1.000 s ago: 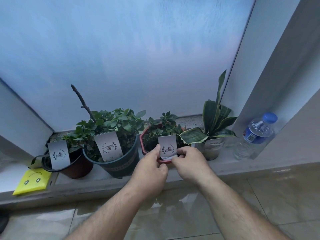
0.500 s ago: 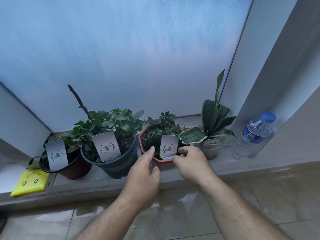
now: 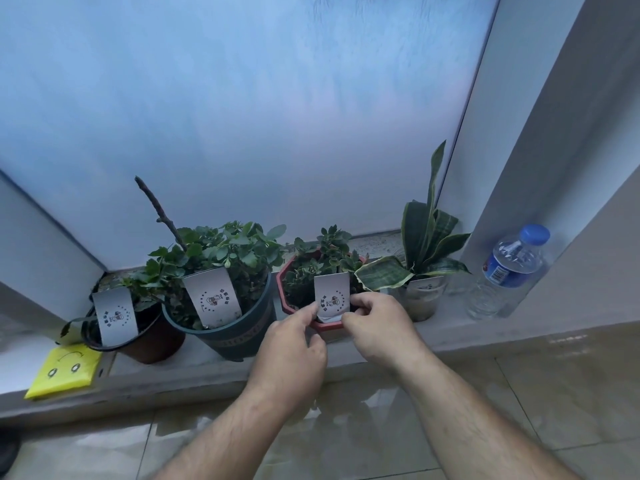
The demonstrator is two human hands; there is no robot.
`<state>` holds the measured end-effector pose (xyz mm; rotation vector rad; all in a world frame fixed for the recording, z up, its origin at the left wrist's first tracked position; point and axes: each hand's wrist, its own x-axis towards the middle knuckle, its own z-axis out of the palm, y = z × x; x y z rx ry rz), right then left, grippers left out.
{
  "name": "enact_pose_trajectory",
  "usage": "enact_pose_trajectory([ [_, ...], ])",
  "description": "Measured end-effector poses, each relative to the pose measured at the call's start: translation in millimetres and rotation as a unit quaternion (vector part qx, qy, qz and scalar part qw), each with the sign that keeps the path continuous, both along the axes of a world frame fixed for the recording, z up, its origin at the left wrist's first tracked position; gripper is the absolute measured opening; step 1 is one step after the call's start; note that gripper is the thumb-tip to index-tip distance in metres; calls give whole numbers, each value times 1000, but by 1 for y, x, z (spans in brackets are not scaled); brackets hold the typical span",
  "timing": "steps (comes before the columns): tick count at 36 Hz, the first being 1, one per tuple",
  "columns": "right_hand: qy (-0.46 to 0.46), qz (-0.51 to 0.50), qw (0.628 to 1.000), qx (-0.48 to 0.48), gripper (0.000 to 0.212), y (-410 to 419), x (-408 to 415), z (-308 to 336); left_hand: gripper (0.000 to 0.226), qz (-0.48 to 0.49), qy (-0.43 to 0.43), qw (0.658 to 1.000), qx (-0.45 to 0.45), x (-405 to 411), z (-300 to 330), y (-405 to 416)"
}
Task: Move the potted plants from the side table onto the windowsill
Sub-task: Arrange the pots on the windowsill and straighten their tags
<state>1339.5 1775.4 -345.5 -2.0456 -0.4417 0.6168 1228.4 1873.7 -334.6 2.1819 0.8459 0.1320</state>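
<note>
Both hands are at the red pot (image 3: 304, 306) on the windowsill (image 3: 207, 368), between the dark green pot (image 3: 239, 327) and the snake plant (image 3: 426, 237). Left hand (image 3: 294, 355) and right hand (image 3: 377, 327) each pinch the white label card (image 3: 330, 296), grip closed on its lower corners.

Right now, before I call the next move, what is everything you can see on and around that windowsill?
Potted plants: four in a row on the windowsill: brown pot, dark teal pot, red pot, clear pot.
Paper tags: four, white, one per pot; red pot's tag.
Water bottle: one, clear, blue cap, sill's right end.
Yellow smiley packet: one, sill's left end.
Left hand, right hand: fingers pinch that tag.
</note>
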Motion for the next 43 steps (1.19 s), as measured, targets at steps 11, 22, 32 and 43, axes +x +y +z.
enact_pose_trajectory([
  [11,-14,-1,1000,-18,19,-1,0,-3,57,16,0,1000,-21,0,0,-3],
  [22,-20,2,1000,-7,19,-2,1,-3,56,53,-8,999,-10,-1,-1,-1],
  [32,-39,4,998,-51,39,2,2,-16,47,-22,32,999,7,1,-10,1],
  [43,-38,9,998,-51,21,4,0,-14,48,-58,27,998,27,-6,-11,13],
])
